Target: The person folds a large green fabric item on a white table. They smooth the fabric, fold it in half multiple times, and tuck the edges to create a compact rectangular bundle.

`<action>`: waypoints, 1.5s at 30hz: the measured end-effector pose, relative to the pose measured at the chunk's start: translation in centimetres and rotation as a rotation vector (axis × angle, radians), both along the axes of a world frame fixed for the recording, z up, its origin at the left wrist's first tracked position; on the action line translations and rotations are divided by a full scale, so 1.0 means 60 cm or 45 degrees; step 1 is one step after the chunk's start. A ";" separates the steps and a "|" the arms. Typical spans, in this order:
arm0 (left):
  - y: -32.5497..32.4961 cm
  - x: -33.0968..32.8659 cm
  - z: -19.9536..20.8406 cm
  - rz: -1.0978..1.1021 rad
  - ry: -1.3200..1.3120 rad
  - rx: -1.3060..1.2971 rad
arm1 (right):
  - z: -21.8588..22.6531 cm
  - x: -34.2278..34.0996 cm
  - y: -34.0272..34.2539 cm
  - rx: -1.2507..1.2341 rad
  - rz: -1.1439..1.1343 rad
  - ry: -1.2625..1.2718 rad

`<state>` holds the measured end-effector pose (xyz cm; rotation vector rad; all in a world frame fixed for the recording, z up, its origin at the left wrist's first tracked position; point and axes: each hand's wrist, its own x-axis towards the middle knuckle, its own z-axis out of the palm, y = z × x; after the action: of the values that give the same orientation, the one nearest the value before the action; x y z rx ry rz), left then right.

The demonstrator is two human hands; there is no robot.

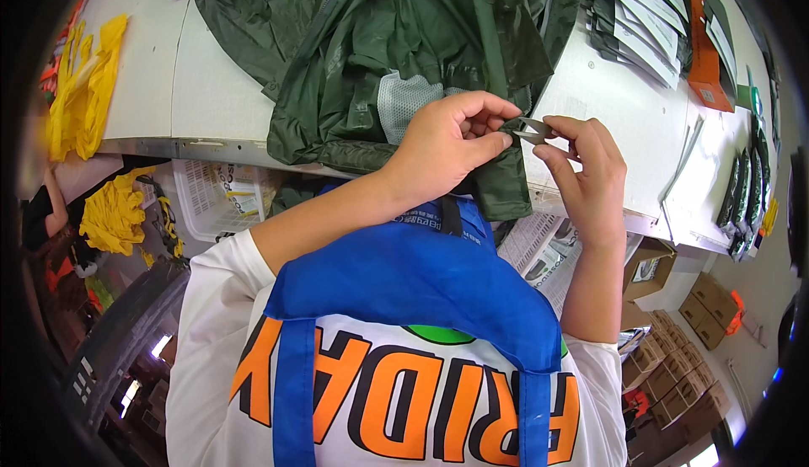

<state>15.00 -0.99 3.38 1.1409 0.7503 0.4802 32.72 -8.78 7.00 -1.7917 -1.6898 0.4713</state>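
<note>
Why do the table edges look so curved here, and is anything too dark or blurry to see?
In the head view, the fisheye lens bends the white table edge and blackens the corners. Light is even and soft, with no harsh glare. The left hand, right hand and small snips are sharp; the green jacket folds go dark, and the boxes near the rim look squeezed.

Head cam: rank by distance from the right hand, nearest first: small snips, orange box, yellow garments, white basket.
From the right hand:
1. small snips, pinched in its fingers, touching.
2. orange box, up and to the right on the table.
3. white basket, under the table edge, left of both hands.
4. yellow garments, far left edge of the view.
</note>
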 end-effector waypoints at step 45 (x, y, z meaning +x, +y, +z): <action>0.220 -0.410 -0.110 1.152 1.757 0.921 | -0.127 -0.132 0.073 -0.406 0.209 -0.158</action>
<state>-9.60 12.19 -3.20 1.7395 2.4979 0.7066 24.82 -4.42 -0.61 -1.9454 -1.9453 0.7509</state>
